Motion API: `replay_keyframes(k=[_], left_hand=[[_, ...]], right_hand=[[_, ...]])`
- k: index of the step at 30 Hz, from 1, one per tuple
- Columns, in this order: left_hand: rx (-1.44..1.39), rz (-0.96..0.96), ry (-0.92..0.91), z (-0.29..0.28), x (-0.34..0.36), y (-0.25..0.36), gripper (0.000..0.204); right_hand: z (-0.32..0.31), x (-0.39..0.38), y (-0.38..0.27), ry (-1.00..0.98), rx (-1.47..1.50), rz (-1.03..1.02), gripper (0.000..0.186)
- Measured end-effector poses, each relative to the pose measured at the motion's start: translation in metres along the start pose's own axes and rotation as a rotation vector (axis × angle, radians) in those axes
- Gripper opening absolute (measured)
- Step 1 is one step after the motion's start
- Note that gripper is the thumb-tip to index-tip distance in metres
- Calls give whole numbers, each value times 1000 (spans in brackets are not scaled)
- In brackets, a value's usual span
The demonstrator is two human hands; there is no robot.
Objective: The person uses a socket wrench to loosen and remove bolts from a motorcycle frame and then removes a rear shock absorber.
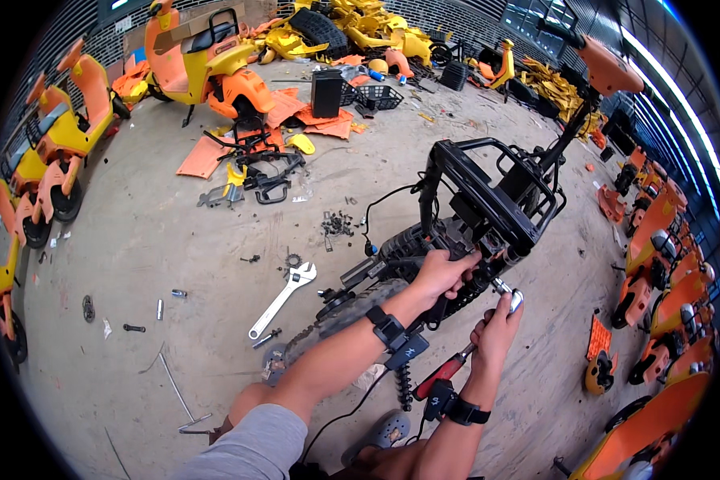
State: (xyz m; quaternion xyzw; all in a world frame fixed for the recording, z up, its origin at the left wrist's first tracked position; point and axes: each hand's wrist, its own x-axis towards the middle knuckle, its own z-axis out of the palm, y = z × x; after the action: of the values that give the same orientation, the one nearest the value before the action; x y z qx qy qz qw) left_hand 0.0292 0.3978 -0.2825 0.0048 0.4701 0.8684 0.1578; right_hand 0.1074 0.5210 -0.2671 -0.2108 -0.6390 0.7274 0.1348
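1. The ratchet (448, 370) is beside the frame (500, 212), its socket (500, 285) pointing into it.
2. I judge that the socket could slip if it sits tilted; then the right grip (496, 326) could strike the frame.
3. This grip is closed around the ratchet, near its head.
4. The left grip (442, 276) touches the frame low down; how far closed, I cannot tell.
5. On the floor (192, 252), a wrench (282, 300) lies leftward.

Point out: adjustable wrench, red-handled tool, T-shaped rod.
Adjustable wrench (278, 305), head view: middle of its shank.
Red-handled tool (446, 372), head view: its red grip.
T-shaped rod (176, 387), head view: its long shaft.
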Motion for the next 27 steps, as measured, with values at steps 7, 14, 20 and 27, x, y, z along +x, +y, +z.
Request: replay_keyframes(k=[7, 14, 20, 27], left_hand=[[112, -23, -23, 4, 10, 7, 23], [141, 51, -80, -1, 18, 6, 18], [152, 71, -140, -7, 25, -2, 23], [139, -80, -73, 3, 10, 15, 29]], right_hand=[[10, -8, 1, 73, -8, -19, 28], [4, -5, 1, 8, 13, -13, 29], [3, -7, -5, -31, 86, 29, 29], [-3, -2, -5, -72, 69, 45, 31]])
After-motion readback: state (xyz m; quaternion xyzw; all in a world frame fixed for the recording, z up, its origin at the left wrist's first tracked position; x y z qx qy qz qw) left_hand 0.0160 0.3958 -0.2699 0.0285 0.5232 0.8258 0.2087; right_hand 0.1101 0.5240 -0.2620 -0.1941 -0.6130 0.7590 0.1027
